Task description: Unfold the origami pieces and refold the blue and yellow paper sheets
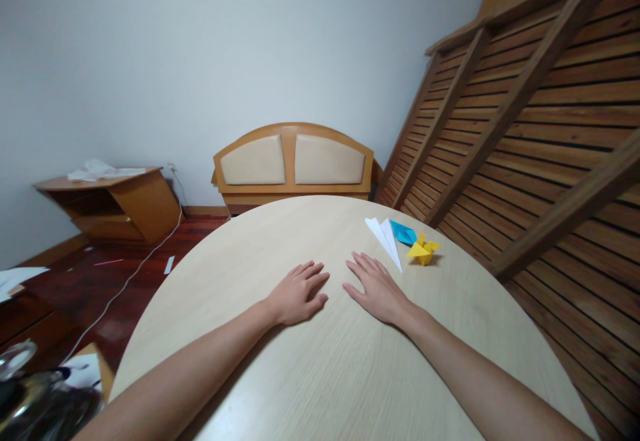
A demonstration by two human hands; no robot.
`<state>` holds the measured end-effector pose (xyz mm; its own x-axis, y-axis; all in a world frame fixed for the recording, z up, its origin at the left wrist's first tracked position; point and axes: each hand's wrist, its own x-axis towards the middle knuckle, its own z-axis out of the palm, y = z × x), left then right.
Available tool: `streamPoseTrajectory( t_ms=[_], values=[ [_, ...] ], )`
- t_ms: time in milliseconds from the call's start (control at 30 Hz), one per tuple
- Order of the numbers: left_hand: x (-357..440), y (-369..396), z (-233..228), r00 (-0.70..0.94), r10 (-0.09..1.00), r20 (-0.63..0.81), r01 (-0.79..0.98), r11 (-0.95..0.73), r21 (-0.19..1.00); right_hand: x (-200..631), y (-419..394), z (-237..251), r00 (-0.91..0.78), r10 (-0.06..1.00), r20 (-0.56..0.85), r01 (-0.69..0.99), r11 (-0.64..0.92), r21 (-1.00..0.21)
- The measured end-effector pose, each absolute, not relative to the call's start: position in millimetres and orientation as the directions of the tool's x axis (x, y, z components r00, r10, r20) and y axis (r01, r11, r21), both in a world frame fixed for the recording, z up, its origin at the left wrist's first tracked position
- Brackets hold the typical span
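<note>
My left hand [299, 294] lies palm down on the round pale wooden table [240, 247], fingers apart and nothing in it. Across from it my right hand [375, 287] rests the same way, open and spread. Just beyond the right hand lies a white paper plane [386, 239], its nose pointing back toward me and not touching the fingers. Beside the plane is a flat folded blue paper piece [403, 232]. A yellow origami figure [424, 249] with pointed parts stands to the right, close against the blue piece.
A wooden headboard [293, 131] with two cream panels stands behind the table. Slatted wooden boards [565, 114] lean along the right side. At left is a low cabinet [135, 207] with crumpled white material on top; a white cable [125, 285] runs over the dark red floor.
</note>
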<state>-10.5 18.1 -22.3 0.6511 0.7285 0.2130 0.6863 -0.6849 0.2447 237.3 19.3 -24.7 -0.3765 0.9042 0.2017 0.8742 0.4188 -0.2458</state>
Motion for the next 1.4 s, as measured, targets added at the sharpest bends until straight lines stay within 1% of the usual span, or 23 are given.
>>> streamPoseTrajectory(
  t_ms=[100, 200, 467, 600, 700, 767, 833, 933, 1033, 1100, 1167, 1267, 1400],
  values=[
    [-10, 18, -22, 0.652, 0.729, 0.206, 0.688, -0.684, 0.242, 246, 29, -30, -0.198, 0.937, 0.286, 0.949, 0.256, -0.184],
    [-11, 18, -23, 0.652, 0.731, 0.203, 0.692, -0.682, 0.237, 257, 37, -37, -0.060, 0.947, 0.315, 0.977, 0.120, -0.175],
    [-12, 19, -23, 0.654, 0.728, 0.203, 0.687, -0.685, 0.243, 264, 42, -44, 0.061, 0.949, 0.309, 0.982, -0.002, -0.188],
    [-12, 19, -24, 0.653, 0.725, 0.219, 0.681, -0.689, 0.248, 264, 42, -44, 0.059, 0.950, 0.307, 0.983, -0.002, -0.181],
    [-12, 20, -24, 0.655, 0.721, 0.225, 0.677, -0.692, 0.250, 263, 41, -40, -0.002, 0.951, 0.310, 0.980, 0.064, -0.190],
    [-12, 20, -25, 0.653, 0.722, 0.228, 0.677, -0.691, 0.251, 260, 38, -34, -0.095, 0.943, 0.319, 0.963, 0.168, -0.212],
    [-12, 19, -25, 0.645, 0.727, 0.236, 0.680, -0.687, 0.258, 255, 34, -28, -0.223, 0.916, 0.335, 0.916, 0.314, -0.248],
    [-10, 18, -24, 0.615, 0.737, 0.282, 0.682, -0.676, 0.279, 244, 25, -18, -0.459, 0.820, 0.342, 0.773, 0.558, -0.301],
    [-8, 18, -22, 0.551, 0.746, 0.373, 0.700, -0.657, 0.281, 235, 15, -9, -0.623, 0.716, 0.315, 0.627, 0.698, -0.347],
    [-7, 19, -21, 0.485, 0.765, 0.424, 0.735, -0.619, 0.277, 231, 11, -4, -0.679, 0.668, 0.304, 0.567, 0.741, -0.361],
    [-7, 20, -21, 0.413, 0.794, 0.447, 0.775, -0.564, 0.286, 230, 9, -1, -0.696, 0.649, 0.306, 0.542, 0.755, -0.368],
    [-7, 21, -20, 0.347, 0.836, 0.426, 0.814, -0.494, 0.305, 231, 11, -1, -0.678, 0.668, 0.307, 0.545, 0.737, -0.399],
    [-7, 19, -17, 0.355, 0.866, 0.352, 0.842, -0.460, 0.283, 233, 14, -5, -0.636, 0.702, 0.321, 0.554, 0.705, -0.442]
  ],
)
